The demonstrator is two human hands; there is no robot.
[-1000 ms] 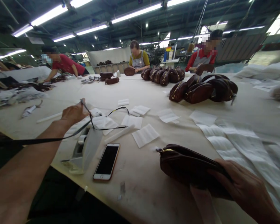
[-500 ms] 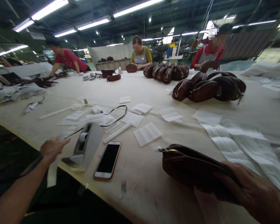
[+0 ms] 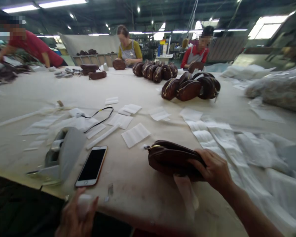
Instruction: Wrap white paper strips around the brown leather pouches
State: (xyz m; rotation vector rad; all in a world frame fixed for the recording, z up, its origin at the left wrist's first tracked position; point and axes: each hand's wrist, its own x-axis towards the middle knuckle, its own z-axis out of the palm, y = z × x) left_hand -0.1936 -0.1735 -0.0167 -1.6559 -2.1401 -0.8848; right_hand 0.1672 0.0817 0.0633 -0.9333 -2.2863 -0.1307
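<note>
My right hand [image 3: 214, 168] grips the right end of a dark brown leather zip bag [image 3: 172, 161], thumb on the near side. The bag rests tilted on the table, its gold zipper [image 3: 156, 146] facing up-left. A pale translucent strip [image 3: 186, 191] hangs from its underside. My left hand [image 3: 75, 215], blurred, is at the table's front edge with a small whitish piece of tape [image 3: 84, 204] between thumb and fingers. Just above that hand lies a phone [image 3: 92, 166], screen dark. A grey tape dispenser [image 3: 71, 151] stands left of the phone.
White foam sheets [image 3: 135, 135] are scattered mid-table. Foam strips [image 3: 219, 141] and a clear plastic heap [image 3: 278, 87] lie to the right. Several finished-looking brown bags [image 3: 189, 89] stand farther back. Three people work across the table [image 3: 128, 87].
My left hand has left the tape dispenser's side and moved right, to below the phone. The view has turned right. My right hand still holds the bag.
</note>
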